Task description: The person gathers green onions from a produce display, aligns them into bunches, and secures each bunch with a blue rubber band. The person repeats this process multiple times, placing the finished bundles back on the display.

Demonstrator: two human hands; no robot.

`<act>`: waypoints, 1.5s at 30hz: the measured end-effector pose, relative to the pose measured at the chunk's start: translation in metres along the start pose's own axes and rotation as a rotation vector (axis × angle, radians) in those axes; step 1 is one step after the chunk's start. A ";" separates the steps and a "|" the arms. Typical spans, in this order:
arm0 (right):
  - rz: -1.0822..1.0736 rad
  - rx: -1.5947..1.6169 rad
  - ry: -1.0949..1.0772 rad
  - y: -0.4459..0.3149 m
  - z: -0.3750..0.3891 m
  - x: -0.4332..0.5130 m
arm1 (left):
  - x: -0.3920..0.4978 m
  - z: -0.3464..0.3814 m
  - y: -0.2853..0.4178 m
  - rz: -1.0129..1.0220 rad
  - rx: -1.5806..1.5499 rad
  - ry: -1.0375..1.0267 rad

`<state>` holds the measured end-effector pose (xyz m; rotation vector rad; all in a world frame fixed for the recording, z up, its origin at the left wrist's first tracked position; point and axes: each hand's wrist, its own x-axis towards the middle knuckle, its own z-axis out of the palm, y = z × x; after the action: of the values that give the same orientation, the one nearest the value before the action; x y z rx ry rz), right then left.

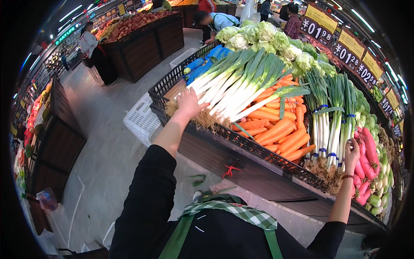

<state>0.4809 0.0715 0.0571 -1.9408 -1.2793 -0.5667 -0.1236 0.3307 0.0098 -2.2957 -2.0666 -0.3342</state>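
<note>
My left hand (188, 103) lies on the white lower stalks of a pile of loose leeks (223, 94), near their root ends (207, 121), thumb spread to the right. These leeks lie side by side across the left part of the display, partly over a heap of carrots (278, 132). My right hand (352, 153) is at the right edge of leek bundles (333, 129) tied with blue bands. Its thumb and fingers curl towards each other; whether they pinch anything is too small to tell. Pink radishes (367, 162) lie right beside it.
A black slatted crate rim (258, 145) edges the display. Lettuces (268, 39), blue-netted vegetables (202, 66) and green radishes (380, 191) lie around. A white plastic crate (142, 118) stands on the floor at left. A co-worker (220, 21) bends over the far side. Leaf scraps (197, 179) litter the floor.
</note>
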 end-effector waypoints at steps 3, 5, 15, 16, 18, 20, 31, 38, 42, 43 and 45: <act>0.021 0.188 -0.124 -0.094 0.011 -0.017 | 0.009 -0.002 0.015 0.054 0.122 -0.138; -0.014 0.229 -0.194 -0.150 0.022 -0.029 | 0.015 0.014 0.017 0.111 0.272 -0.022; 0.001 0.504 -0.359 -0.258 0.113 -0.110 | 0.065 0.013 0.010 0.309 0.123 -0.415; 0.010 0.516 -0.404 -0.268 0.115 -0.111 | 0.064 0.020 0.012 0.306 0.158 -0.405; -0.066 0.522 -0.418 -0.286 0.116 -0.108 | 0.064 0.028 0.012 0.268 0.142 -0.410; -0.084 0.521 -0.437 -0.291 0.116 -0.105 | 0.065 0.032 0.015 0.255 0.143 -0.403; -0.040 0.700 -0.379 -0.251 0.095 -0.102 | 0.046 0.023 0.038 0.187 0.204 -0.205; 0.012 0.788 -0.376 -0.243 0.088 -0.107 | 0.074 -0.008 0.040 0.025 -0.037 -0.387; 0.354 1.101 -0.564 -0.233 0.089 -0.109 | 0.087 -0.043 0.040 0.116 -0.468 -0.380; 0.549 1.259 -0.678 -0.241 0.092 -0.107 | 0.084 -0.043 0.036 0.122 -0.607 -0.432; 0.665 1.470 -0.811 -0.272 0.097 -0.099 | 0.079 -0.042 0.026 0.131 -0.895 -0.531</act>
<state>0.1892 0.1522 0.0175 -1.0563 -0.8351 1.2851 -0.0964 0.3982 0.0682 -3.3121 -2.2587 -0.8741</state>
